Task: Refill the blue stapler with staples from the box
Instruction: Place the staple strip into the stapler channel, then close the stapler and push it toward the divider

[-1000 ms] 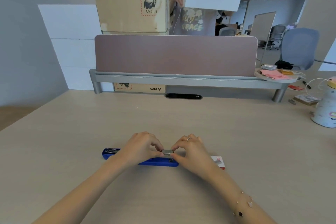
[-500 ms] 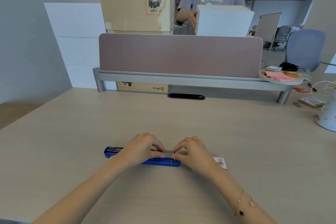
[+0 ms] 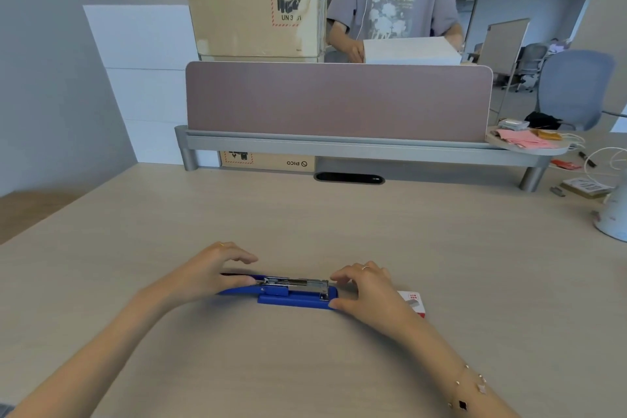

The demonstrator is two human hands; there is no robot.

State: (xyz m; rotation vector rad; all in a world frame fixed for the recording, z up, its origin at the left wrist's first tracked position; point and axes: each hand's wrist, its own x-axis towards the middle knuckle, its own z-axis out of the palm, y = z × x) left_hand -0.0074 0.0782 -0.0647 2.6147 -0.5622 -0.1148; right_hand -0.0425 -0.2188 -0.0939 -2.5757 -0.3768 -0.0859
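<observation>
The blue stapler (image 3: pixel 291 299) lies flat on the desk, hinged open, with its metal magazine (image 3: pixel 295 283) showing on top. My left hand (image 3: pixel 207 273) covers the stapler's left part, thumb pressed on the blue cover and fingers spread above it. My right hand (image 3: pixel 369 292) grips the stapler's right end, fingertips on the magazine tip and thumb against the base. The white and red staple box (image 3: pixel 414 302) lies on the desk just behind my right hand, mostly hidden by it.
A desk divider (image 3: pixel 339 102) on a grey shelf (image 3: pixel 339 148) crosses the far side. Behind it a person (image 3: pixel 393 0) handles a white box (image 3: pixel 410 51) beside a cardboard box (image 3: pixel 254 13). A white container (image 3: pixel 614 217) and cables sit at the right.
My hands, pinched together over the stapler's middle before, have moved apart to its ends, baring the metal magazine. The person behind has lowered the white box.
</observation>
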